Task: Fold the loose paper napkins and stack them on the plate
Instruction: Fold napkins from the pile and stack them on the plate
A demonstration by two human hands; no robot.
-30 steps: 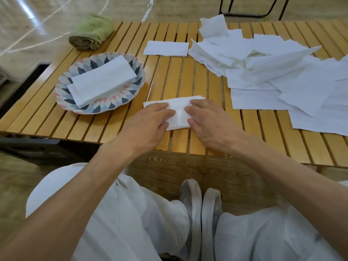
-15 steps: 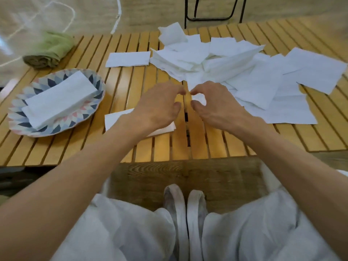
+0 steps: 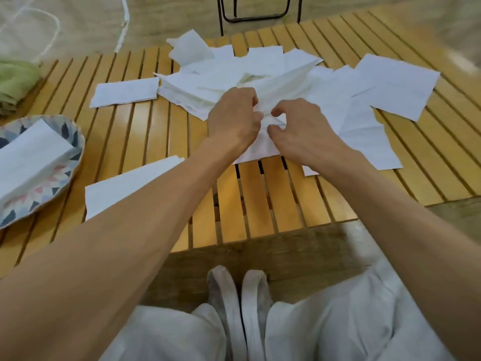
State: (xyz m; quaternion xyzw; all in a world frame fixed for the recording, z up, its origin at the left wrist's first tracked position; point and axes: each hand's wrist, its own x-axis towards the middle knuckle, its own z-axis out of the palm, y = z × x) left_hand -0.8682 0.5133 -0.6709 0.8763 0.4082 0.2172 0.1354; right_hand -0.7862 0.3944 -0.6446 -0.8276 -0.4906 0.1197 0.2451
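Note:
A heap of loose white paper napkins covers the far middle and right of the slatted wooden table. My left hand and my right hand meet at the heap's near edge, fingers pinched on one loose napkin. A folded napkin lies on the table partly under my left forearm. Another folded napkin lies at the far left of the heap. The patterned plate at the left edge holds a stack of folded napkins.
A rolled green towel sits at the far left corner of the table. Black metal chair legs stand behind the table. My knees and white shoes are below the near table edge.
Both hands left the folded napkin near the front edge and reached forward to the heap, where they now pinch a loose napkin. The view shifted to the right.

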